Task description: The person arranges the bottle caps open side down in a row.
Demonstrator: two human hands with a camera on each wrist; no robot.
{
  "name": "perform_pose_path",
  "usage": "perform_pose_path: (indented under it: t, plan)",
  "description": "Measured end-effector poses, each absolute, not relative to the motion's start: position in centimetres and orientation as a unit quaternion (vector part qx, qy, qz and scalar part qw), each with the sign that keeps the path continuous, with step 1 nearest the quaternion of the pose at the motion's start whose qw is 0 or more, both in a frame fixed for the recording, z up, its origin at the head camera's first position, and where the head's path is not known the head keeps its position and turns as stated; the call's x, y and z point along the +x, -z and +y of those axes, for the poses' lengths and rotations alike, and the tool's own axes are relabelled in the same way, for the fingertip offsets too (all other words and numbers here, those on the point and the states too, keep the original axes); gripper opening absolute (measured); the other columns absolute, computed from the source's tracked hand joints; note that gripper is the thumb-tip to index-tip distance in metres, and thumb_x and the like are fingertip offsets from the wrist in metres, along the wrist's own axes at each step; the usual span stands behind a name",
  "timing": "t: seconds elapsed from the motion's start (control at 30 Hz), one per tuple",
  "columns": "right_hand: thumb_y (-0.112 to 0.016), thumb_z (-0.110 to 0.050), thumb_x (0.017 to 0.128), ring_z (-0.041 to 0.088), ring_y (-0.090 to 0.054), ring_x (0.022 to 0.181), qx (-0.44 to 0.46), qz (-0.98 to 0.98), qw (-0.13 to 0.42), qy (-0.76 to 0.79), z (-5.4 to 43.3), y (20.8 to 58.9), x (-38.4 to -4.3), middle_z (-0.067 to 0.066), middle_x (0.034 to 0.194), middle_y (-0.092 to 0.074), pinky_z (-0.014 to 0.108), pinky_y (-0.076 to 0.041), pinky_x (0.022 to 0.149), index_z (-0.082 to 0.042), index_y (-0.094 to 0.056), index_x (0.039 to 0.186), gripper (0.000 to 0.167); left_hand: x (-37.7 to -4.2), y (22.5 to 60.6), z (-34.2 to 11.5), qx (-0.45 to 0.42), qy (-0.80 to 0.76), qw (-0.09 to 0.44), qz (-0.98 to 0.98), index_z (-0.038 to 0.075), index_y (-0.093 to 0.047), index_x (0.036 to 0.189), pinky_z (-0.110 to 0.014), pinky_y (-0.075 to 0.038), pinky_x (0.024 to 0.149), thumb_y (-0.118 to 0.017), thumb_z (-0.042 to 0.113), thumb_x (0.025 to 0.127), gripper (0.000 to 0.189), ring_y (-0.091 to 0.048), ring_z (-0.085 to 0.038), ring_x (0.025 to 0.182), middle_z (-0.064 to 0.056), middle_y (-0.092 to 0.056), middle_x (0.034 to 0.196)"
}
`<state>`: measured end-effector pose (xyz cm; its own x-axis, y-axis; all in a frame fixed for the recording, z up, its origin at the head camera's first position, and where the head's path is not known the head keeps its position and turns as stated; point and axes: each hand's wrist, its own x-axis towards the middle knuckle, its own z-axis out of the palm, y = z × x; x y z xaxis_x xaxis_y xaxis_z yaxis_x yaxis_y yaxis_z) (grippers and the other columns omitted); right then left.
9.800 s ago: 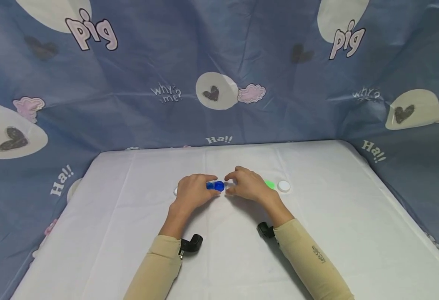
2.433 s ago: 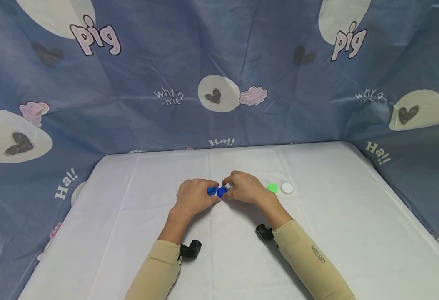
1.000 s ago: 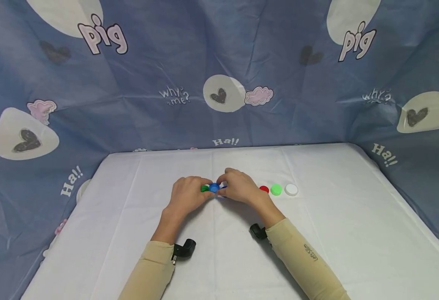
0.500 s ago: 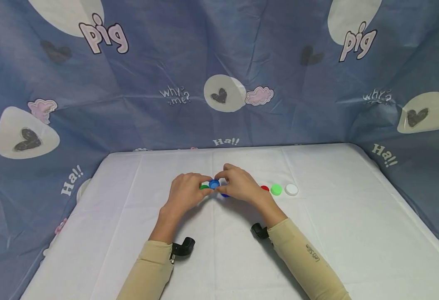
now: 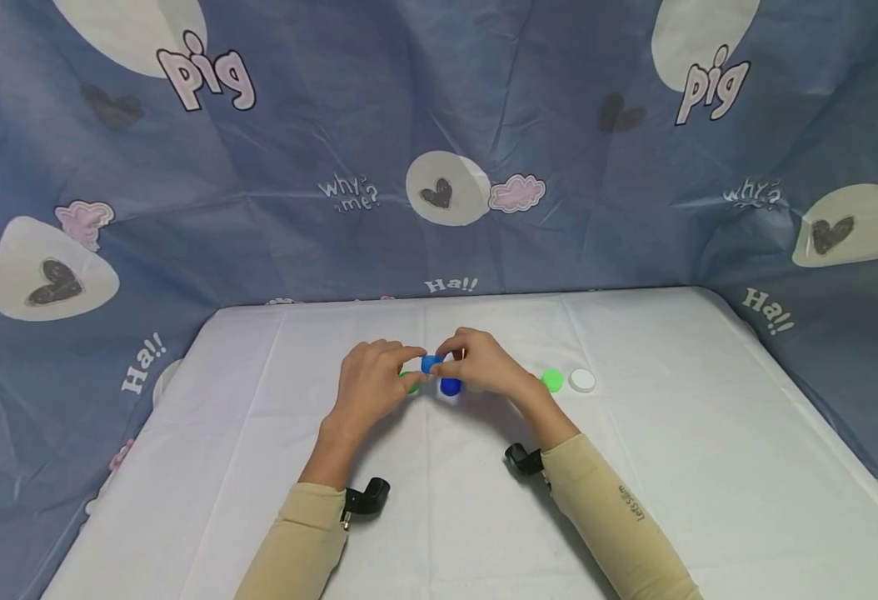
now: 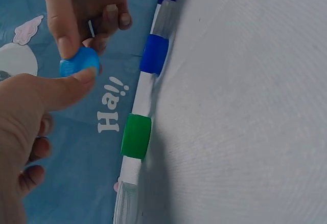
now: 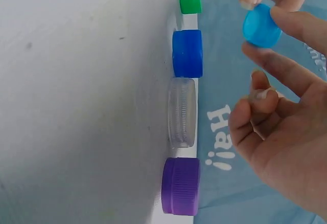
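A light blue bottle cap [image 5: 431, 364] is held up between both hands, above the row of caps. My left hand [image 5: 373, 379] pinches its left side, the thumb lying across it in the left wrist view. From the other side my right hand [image 5: 481, 364] grips the cap between thumb and forefinger, its other fingers curled beneath in the right wrist view. Below the hands stand a dark blue cap [image 5: 450, 387] and a green cap [image 6: 136, 136], the latter partly hidden by the left fingers in the head view.
A clear ridged cap [image 7: 182, 112] and a purple cap [image 7: 181, 186] continue the row under the right hand. Farther right lie a light green cap [image 5: 552, 381] and a white cap [image 5: 582, 381]. A printed blue cloth [image 5: 334, 242] hangs behind the white table [image 5: 296, 333].
The light blue cap has been lifted off the table and turned, its hollow side no longer facing the head camera. The dark blue cap, earlier at the right fingers, now stands uncovered.
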<state>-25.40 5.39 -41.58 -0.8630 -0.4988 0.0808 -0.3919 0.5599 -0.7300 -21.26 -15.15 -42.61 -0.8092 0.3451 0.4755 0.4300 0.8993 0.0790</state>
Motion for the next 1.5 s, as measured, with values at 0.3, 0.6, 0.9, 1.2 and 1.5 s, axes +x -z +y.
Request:
perform_pose_path:
  t: [0.3,0.6,0.9,1.2,1.5]
  plan:
    - [-0.073,-0.037,0.086,0.018,-0.054,0.081,-0.246,0.870,0.091,0.418,5.72,41.50,-25.51,0.003,0.093,-0.064,0.030,-0.044,0.070,-0.015,-0.078,0.102,0.027,-21.14,42.56,-15.11,-0.225,0.067,0.285,-0.929,0.029,-0.079,0.104,-0.034,-0.048,0.070,-0.084,0.036,0.079,0.027,-0.055,-0.013,0.065,0.006,-0.066,0.069]
    - [-0.072,-0.037,0.088,0.018,-0.053,0.078,-0.249,0.877,0.080,0.404,5.69,41.29,-25.46,0.003,0.090,-0.061,0.030,-0.043,0.067,-0.016,-0.077,0.104,0.027,-21.22,42.65,-15.33,-0.218,0.071,0.290,-0.929,0.029,-0.079,0.106,-0.036,-0.052,0.075,-0.083,0.037,0.080,0.028,-0.059,-0.014,0.069,0.006,-0.069,0.072]
    - [-0.077,-0.029,0.086,0.017,-0.049,0.076,-0.259,0.887,0.008,0.382,5.47,41.21,-25.39,0.001,0.084,-0.053,0.028,-0.040,0.064,-0.017,-0.077,0.106,0.023,-21.37,42.88,-15.76,-0.190,0.113,0.252,-0.942,0.026,-0.080,0.103,-0.030,-0.044,0.060,-0.077,0.043,0.084,0.026,-0.047,-0.010,0.059,0.007,-0.058,0.059]
    - [-0.078,-0.028,0.086,0.016,-0.048,0.075,-0.269,0.883,0.007,0.384,5.47,41.72,-25.35,0.006,0.088,-0.056,0.027,-0.039,0.064,-0.018,-0.078,0.105,0.022,-21.35,42.91,-15.59,-0.177,0.135,0.207,-0.953,0.026,-0.080,0.104,-0.027,-0.035,0.056,-0.074,0.045,0.087,0.026,-0.041,-0.008,0.058,0.009,-0.051,0.057]
    - [-0.078,-0.022,0.085,0.015,-0.048,0.075,-0.275,0.880,0.002,0.386,5.55,41.65,-25.33,0.007,0.089,-0.057,0.026,-0.038,0.064,-0.012,-0.079,0.104,0.022,-21.36,43.05,-15.39,-0.173,0.135,0.197,-0.955,0.026,-0.079,0.106,-0.028,-0.041,0.060,-0.074,0.046,0.087,0.028,-0.043,-0.008,0.059,0.009,-0.052,0.058]
